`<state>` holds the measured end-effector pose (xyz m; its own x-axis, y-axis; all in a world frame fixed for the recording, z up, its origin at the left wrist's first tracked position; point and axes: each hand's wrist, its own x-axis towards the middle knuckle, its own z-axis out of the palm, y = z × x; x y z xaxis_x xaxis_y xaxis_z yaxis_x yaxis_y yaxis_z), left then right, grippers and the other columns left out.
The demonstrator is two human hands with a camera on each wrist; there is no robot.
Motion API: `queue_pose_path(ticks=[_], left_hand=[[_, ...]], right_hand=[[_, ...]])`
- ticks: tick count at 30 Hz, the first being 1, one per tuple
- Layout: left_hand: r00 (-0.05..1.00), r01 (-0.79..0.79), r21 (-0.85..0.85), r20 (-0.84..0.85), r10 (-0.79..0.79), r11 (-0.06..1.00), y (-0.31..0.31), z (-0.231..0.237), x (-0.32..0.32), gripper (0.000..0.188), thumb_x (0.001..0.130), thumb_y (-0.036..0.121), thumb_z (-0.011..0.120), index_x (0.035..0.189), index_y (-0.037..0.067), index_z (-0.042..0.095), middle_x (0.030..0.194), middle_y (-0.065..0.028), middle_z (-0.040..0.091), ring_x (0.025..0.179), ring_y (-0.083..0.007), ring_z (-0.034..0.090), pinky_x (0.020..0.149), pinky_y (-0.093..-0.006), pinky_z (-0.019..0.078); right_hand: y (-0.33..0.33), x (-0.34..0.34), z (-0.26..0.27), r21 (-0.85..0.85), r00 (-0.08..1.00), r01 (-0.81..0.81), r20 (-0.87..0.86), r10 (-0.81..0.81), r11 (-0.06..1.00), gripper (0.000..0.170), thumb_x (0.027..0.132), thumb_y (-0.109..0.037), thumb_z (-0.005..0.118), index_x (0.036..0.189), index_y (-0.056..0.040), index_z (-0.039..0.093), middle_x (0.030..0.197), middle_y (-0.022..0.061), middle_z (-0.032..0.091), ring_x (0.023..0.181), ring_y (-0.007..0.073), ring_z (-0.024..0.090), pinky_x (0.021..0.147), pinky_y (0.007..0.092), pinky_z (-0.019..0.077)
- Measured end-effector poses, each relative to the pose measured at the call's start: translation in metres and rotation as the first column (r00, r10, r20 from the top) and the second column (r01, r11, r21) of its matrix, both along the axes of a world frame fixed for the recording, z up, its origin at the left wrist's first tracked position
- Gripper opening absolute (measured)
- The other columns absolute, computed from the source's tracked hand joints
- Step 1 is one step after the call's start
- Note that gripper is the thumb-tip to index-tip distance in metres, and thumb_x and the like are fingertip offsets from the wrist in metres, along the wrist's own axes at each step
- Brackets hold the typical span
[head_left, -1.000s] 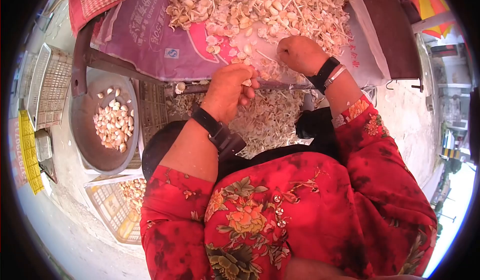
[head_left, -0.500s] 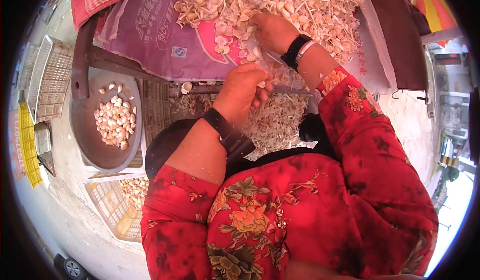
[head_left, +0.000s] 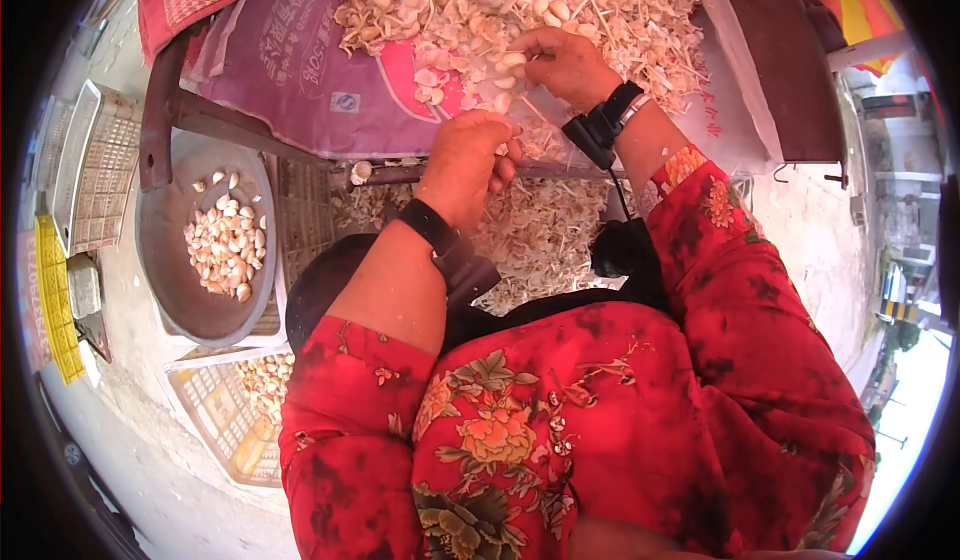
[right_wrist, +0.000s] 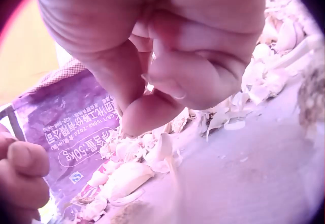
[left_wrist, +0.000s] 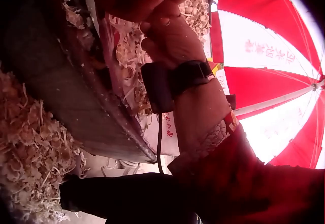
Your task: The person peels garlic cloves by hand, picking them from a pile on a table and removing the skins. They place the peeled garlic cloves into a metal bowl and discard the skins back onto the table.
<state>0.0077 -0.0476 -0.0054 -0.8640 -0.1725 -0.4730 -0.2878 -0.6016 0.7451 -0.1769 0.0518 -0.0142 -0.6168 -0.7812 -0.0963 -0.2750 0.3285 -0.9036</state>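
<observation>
In the head view my left hand (head_left: 466,168) is curled at the table's front edge, pinching a pale garlic clove (head_left: 502,148) between thumb and fingers. Further in, my right hand (head_left: 570,64) bends down over the sack, its fingertips right at another garlic clove (head_left: 511,62). The right wrist view shows that thumb and forefinger brought together, a small pale bit between them and most of it hidden. Loose cloves and papery skins lie just below, including a large garlic clove (right_wrist: 131,179). A heap of garlic skins and stalks (head_left: 600,10) spreads behind the right hand.
A purple printed sack (head_left: 270,80) covers the table. To the left a grey basin (head_left: 165,250) holds peeled-looking cloves, above a plastic crate (head_left: 215,410) with more cloves. Skins (head_left: 540,250) pile up below the table edge. A red-and-white umbrella (left_wrist: 254,36) stands beyond.
My right hand went from the table's front edge in to the heap, then drew back slightly toward the loose cloves. The left hand stays near the edge, still holding its clove.
</observation>
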Motion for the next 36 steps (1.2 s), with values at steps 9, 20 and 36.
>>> queue_pose_path(ticks=[9,20,36], left_hand=[[0.998,-0.052,-0.067,-0.033,0.050,0.996,0.009,0.011,-0.016,0.018,0.090,0.024,0.056,0.098,0.008,0.054,0.069,-0.0024,0.054,0.051,-0.0083,0.045,0.044,-0.0224,0.0319],[1.000,-0.026,-0.136,-0.014,0.024,0.990,0.018,0.008,-0.021,0.013,0.091,0.022,0.056,0.094,0.009,0.055,0.067,-0.0002,0.052,0.048,-0.0064,0.040,0.041,-0.0211,0.0274],[0.969,0.246,0.249,-0.081,-0.233,0.937,0.006,0.005,-0.011,0.019,0.093,0.027,0.055,0.092,0.009,0.054,0.061,0.0004,0.052,0.038,-0.0045,0.034,0.035,-0.0186,0.0268]], right_hand=[[0.028,0.037,0.025,-0.096,0.970,-0.086,0.220,0.106,0.992,0.026,0.090,-0.007,0.058,0.113,0.0021,0.050,0.083,0.0092,0.064,0.063,0.0145,0.064,0.051,0.0247,0.0500],[0.048,0.070,0.032,0.095,0.992,-0.075,0.108,0.065,0.993,0.026,0.093,-0.022,0.052,0.085,0.0023,0.059,0.074,0.0101,0.063,0.056,0.0177,0.064,0.049,0.0288,0.0501],[0.071,0.082,0.041,0.171,0.729,-0.158,-0.644,0.232,0.973,0.021,0.086,-0.023,0.055,0.076,-0.0042,0.056,0.070,0.0174,0.060,0.070,0.0376,0.060,0.063,0.0472,0.0477]])
